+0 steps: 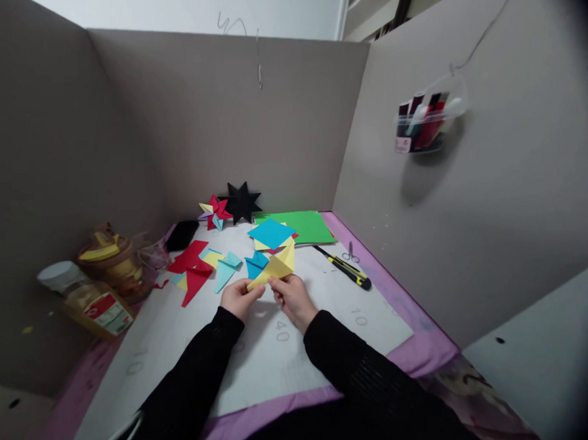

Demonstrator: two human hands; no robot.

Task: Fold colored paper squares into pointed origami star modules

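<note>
My left hand (240, 298) and my right hand (292, 299) pinch a folded piece of yellow paper (276, 267) between thumbs and fingers, above the middle of the white sheet (261, 369). A pointed flap of the yellow paper stands up on its right side. Just behind it lies a folded blue paper piece (256, 264). To the left are a light blue folded piece (228, 268) and a red folded piece (197, 279). Blue square paper (272, 233) rests over yellow and red sheets beyond my hands.
Right of my hands lie a yellow-black utility knife (350, 271) and small scissors (350, 254). Green paper (303, 226), a black paper star (243, 202) and a multicoloured one (216, 212) sit at the back. A phone (182, 235), a bottle (90, 301) and a pot (107, 256) stand left.
</note>
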